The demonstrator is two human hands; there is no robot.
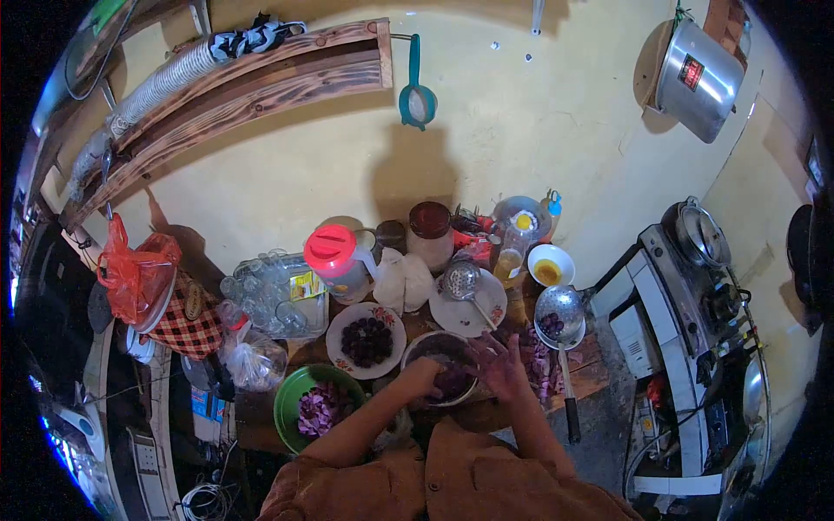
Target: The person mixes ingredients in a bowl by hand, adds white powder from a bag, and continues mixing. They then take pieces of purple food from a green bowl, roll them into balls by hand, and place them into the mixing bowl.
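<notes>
My left hand (422,377) reaches over the rim into a round bowl (412,348) of purple mash (453,380). Its fingers are down at the mash and mostly hidden, so their grip cannot be made out. To the right of the bowl, my right hand (501,368) is raised with fingers spread and nothing in it; purple smears seem to mark it. A white plate of dark purple balls (367,341) stands left of the bowl. Behind the bowl, a skimmer (463,281) rests on a flowered plate (445,318).
At left is a green basin (287,401) with chopped purple pieces (323,408). A pitcher with red lid (331,247) and a tray of glasses (271,291) stand behind. A long-handled ladle (565,306) lies at right over purple peelings (543,369). A stove (682,295) stands further right.
</notes>
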